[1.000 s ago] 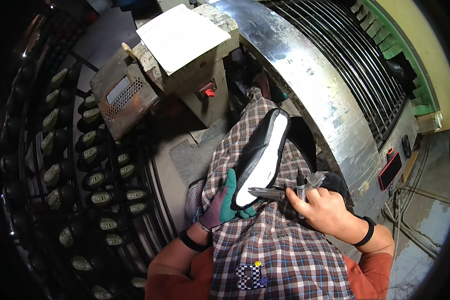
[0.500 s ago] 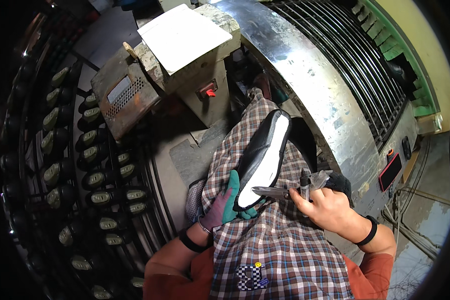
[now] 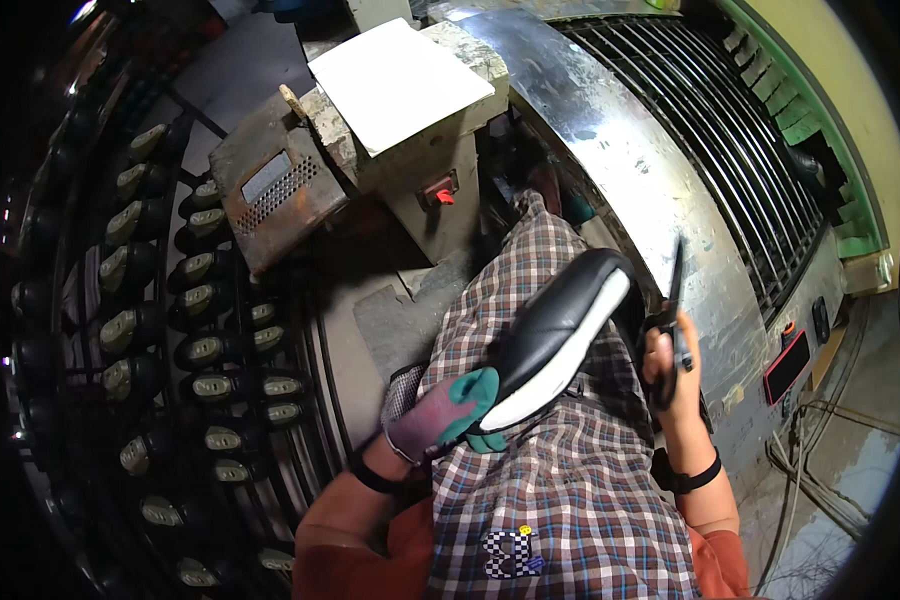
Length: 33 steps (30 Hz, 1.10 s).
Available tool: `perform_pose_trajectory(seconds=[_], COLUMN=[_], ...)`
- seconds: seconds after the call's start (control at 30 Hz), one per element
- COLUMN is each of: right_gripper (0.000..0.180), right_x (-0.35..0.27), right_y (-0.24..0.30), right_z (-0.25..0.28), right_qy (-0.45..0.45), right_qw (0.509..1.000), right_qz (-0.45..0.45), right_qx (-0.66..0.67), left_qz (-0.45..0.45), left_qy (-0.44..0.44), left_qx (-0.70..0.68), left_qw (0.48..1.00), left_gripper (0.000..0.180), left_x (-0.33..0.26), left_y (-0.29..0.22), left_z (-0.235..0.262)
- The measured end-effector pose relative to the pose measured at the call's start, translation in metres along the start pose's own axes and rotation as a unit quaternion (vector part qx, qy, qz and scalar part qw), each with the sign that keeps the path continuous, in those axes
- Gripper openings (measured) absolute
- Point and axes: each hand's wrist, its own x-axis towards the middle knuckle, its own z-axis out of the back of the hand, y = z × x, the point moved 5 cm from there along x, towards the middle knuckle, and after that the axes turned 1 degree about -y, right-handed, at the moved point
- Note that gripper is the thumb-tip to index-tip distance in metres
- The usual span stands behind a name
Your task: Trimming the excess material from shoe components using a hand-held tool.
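My left hand [image 3: 440, 412], in a purple-grey glove with green fingers, grips the near end of a black shoe [image 3: 555, 315]. The shoe lies tilted over my lap, its black upper turned up and the white sole [image 3: 560, 378] showing along its right side. To the right of the shoe, my bare right hand [image 3: 682, 370] is closed round the dark handles of a pair of scissors [image 3: 677, 285]. Their blades point up and away, apart from the shoe, and look pressed together.
Racks of dark shoe-shaped forms [image 3: 210, 350] fill the left. Ahead stands a worn machine [image 3: 410, 190] with a red switch and a white sheet [image 3: 400, 85] on top. A metal counter [image 3: 660, 150] with a roller bed curves along the right, a phone-like device [image 3: 787, 367] on its side.
The scissors have moved off the sole to the right, and their blades now point upward. My left hand has rolled the shoe so that more of its black upper shows.
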Motion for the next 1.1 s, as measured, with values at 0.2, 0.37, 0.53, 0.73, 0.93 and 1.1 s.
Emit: perform_pose_trajectory(seconds=[0.2, 0.37, 0.53, 0.73, 0.93, 1.1], right_gripper=[0.047, 0.068, 0.056, 0.047, 0.049, 0.045], right_x=[-0.006, -0.042, -0.034, -0.026, -0.002, -0.005], right_y=[-0.033, -0.059, -0.025, -0.014, -0.034, -0.040], right_z=[-0.004, -0.029, -0.086, -0.130, -0.121, -0.114], right_qy=[0.115, 0.156, 0.287, 0.363, 0.283, 0.280], right_qw=[0.972, 0.975, 0.951, 0.925, 0.945, 0.946], right_qz=[-0.111, -0.158, -0.099, -0.014, -0.020, -0.054], right_qx=[0.172, -0.005, -0.050, -0.114, -0.161, -0.155], left_qz=[-0.242, -0.107, -0.127, -0.195, -0.238, -0.191], left_qy=[-0.119, -0.158, -0.116, -0.160, -0.403, -0.674], left_qx=[0.518, -0.054, -0.250, -0.412, -0.517, -0.442], left_qw=[0.812, 0.980, 0.953, 0.875, 0.716, 0.560], left_gripper=[0.080, 0.085, 0.067, 0.040, 0.032, 0.017], left_x=[-0.002, 0.012, 0.018, -0.021, -0.124, -0.180], left_y=[-0.087, 0.007, 0.023, 0.030, 0.094, 0.251], left_z=[0.002, -0.003, -0.017, 0.020, 0.081, 0.198])
